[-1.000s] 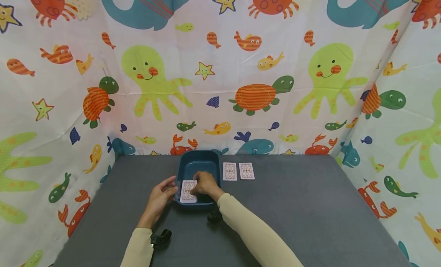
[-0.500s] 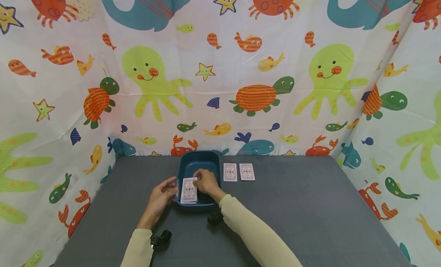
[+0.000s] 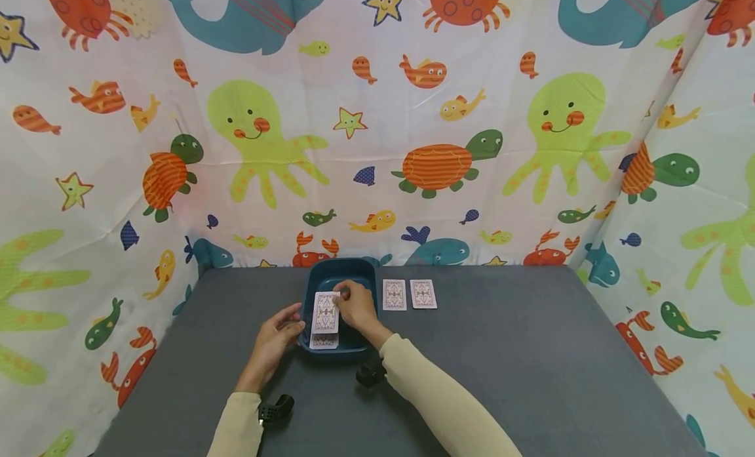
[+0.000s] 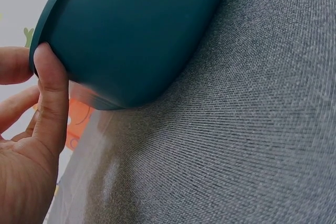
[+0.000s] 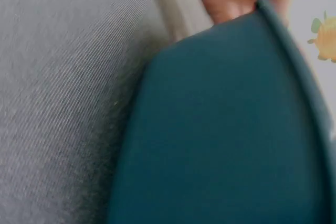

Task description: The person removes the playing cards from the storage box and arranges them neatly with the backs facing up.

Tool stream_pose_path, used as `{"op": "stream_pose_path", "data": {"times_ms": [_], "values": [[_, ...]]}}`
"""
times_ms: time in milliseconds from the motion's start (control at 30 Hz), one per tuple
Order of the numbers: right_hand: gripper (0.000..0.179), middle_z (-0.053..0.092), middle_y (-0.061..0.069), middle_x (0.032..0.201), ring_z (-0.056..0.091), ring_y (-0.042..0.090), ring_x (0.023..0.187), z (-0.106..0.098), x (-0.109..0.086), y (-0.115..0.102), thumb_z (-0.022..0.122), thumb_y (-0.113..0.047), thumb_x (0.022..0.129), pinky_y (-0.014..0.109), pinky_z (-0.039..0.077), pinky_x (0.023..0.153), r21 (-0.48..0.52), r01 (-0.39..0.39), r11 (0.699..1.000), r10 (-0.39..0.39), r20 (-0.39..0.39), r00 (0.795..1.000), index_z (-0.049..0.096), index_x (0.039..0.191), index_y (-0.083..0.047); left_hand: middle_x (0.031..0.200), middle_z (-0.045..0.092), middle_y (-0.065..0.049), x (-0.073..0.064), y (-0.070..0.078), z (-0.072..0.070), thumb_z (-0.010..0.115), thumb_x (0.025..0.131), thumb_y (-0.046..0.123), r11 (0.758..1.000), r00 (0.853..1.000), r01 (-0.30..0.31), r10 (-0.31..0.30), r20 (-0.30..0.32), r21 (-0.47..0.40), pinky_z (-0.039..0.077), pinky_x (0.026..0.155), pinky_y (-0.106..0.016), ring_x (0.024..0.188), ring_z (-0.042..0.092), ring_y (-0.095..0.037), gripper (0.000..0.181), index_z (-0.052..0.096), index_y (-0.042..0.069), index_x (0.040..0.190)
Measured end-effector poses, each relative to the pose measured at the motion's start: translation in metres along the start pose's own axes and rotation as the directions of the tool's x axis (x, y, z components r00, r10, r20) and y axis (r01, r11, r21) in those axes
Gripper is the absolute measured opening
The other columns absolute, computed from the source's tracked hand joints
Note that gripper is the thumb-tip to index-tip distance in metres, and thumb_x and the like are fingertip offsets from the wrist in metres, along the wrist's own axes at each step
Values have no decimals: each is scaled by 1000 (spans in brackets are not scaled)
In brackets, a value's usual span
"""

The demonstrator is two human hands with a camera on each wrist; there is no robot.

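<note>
A dark teal plastic tray stands on the grey table. My left hand pinches the tray's left rim, the thumb on the outer wall in the left wrist view. Reaching into the tray from the right, my right hand pinches the right edge of a playing card, patterned back up. Below that card, other face-down playing cards show at the tray's near left. The tray's outer wall fills much of the right wrist view and hides the fingertips there.
Two face-down playing cards, one on the left and one on the right, lie side by side just right of the tray. A sea-animal curtain hangs behind the table and along its sides.
My right hand has slid the top card away from me and raised it off the cards beneath, which now show below it. The left hand stays at the tray's rim.
</note>
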State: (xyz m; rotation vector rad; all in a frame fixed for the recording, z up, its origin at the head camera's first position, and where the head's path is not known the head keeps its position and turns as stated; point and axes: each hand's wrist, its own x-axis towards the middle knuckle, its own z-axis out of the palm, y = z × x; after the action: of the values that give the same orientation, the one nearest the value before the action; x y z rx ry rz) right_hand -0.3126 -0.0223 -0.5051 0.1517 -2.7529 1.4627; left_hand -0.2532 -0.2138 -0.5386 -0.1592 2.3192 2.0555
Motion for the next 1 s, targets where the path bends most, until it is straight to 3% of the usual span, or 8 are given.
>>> {"op": "stream_pose_path", "data": {"times_ms": [400, 1000], "values": [[15, 60, 1, 78, 50, 9, 63, -26, -13, -2, 67, -13, 92, 24, 41, 57, 87, 99, 991, -95, -42, 995, 70, 107, -12, 129, 48, -14, 0, -1, 1, 61, 95, 13, 1000, 1000, 14, -13, -16, 18, 53, 77, -29, 107, 57, -27, 48, 50, 15, 142], [13, 64, 5, 85, 54, 12, 70, -69, -33, 17, 67, -16, 93, 27, 46, 65, 166, 111, 980, -96, -95, 991, 70, 106, -15, 130, 47, -13, 0, -2, 1, 60, 96, 13, 999, 999, 30, -29, -16, 18, 52, 76, -28, 108, 55, -26, 48, 50, 16, 143]]}}
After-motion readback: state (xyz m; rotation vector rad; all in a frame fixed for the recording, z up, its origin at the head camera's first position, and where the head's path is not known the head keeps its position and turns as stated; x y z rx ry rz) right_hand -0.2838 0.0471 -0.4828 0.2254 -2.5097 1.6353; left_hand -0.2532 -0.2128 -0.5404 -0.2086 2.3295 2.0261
